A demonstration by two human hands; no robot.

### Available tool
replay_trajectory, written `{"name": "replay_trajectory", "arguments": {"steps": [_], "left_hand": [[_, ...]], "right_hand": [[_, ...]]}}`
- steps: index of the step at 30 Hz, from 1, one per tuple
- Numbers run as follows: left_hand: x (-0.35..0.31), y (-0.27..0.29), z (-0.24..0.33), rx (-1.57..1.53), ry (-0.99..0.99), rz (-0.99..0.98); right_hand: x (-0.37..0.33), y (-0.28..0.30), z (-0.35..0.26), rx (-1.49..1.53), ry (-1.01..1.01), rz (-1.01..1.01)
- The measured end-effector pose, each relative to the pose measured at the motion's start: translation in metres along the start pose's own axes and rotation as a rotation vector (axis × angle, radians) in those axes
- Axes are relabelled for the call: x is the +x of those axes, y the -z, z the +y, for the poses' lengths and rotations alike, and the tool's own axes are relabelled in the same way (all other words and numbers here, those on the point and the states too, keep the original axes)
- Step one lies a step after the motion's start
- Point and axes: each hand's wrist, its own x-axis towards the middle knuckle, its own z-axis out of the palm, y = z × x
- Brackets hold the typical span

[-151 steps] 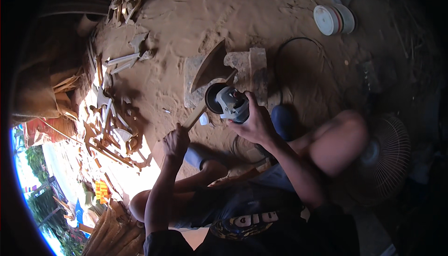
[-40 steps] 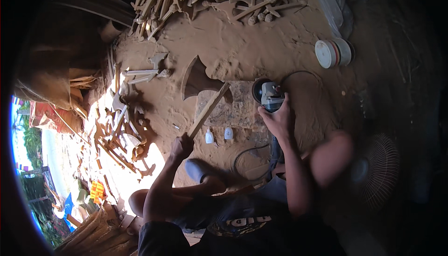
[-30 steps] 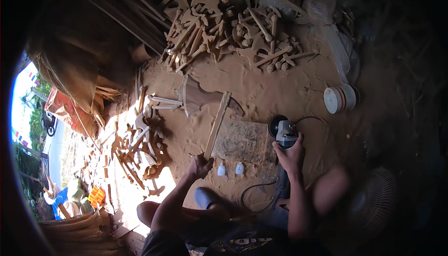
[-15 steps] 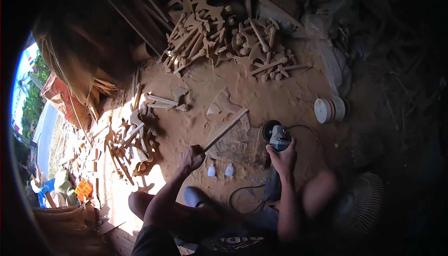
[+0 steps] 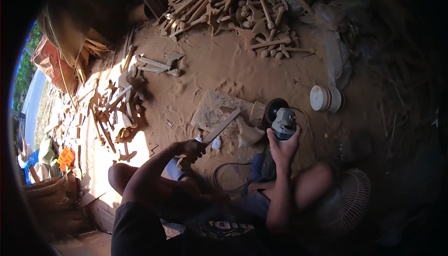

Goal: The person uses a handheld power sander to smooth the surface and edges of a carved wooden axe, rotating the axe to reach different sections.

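The left hand [image 5: 192,147] has its grip clamped round the lower end of a long, flat, pale wooden stick [image 5: 223,125], which slants up and to the right from the fist. Its far end lies across a flat, rough slab of grey-brown wood [image 5: 212,111] that sits on the sawdust-covered floor [image 5: 261,76]. The right hand [image 5: 282,144] has its grip closed round the body of a grey handheld angle grinder [image 5: 282,120], whose round dark disc [image 5: 275,109] faces away from the person, just right of the slab. Between stick and grinder lies a curved, pale wooden piece [image 5: 247,134], touching the floor beside the slab. A thin black cable [image 5: 228,169] loops over the sawdust below the hands, near the person's bare knees.

The floor is soft, fine, orange-brown dust, ridged and scuffed. At the top lies a heap of carved pale wooden pieces [image 5: 224,4], many of them long handles with knobbed ends, piled crosswise. On the left, in bright sunlight, is a scatter of thin wood offcuts [image 5: 114,111]. To the right stands a small round white tub with a dark band [image 5: 325,98], lying on its side; what it holds cannot be seen. At lower right is the round wire grille of a fan [image 5: 347,200], in shade.
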Motion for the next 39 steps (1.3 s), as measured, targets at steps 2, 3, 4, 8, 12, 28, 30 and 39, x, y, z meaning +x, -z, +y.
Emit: {"name": "replay_trajectory", "arguments": {"steps": [2,3,4,8,12,28,30,39], "left_hand": [[0.006,0.021,-0.027,-0.048,0.141,0.034],[0.011,-0.004,-0.008,0.022,0.110,0.113],[0.005,-0.028,0.019,0.099,0.081,0.204],[0.029,0.027,-0.081,0.604,-0.329,0.134],[0.075,0.014,-0.080,2.383,-1.158,0.363],[0.075,0.023,-0.107,0.519,-0.344,0.171],[0.051,-0.003,-0.055,0.515,-0.096,0.192],[0.021,-0.001,-0.022,0.626,0.073,0.180]], "right_hand": [[-0.008,-0.009,-0.012,-0.007,-0.064,-0.113],[-0.009,-0.002,-0.006,-0.061,-0.123,-0.178],[-0.010,0.000,0.005,-0.093,-0.126,-0.171],[-0.040,-0.049,0.005,-0.204,-0.001,-0.311],[-0.045,-0.063,0.032,-0.091,-0.073,-0.487],[-0.067,-0.111,0.031,-0.337,0.051,-0.719],[-0.064,-0.105,0.026,-0.392,0.026,-0.751],[-0.068,-0.121,0.020,-0.378,0.016,-0.721]]}}
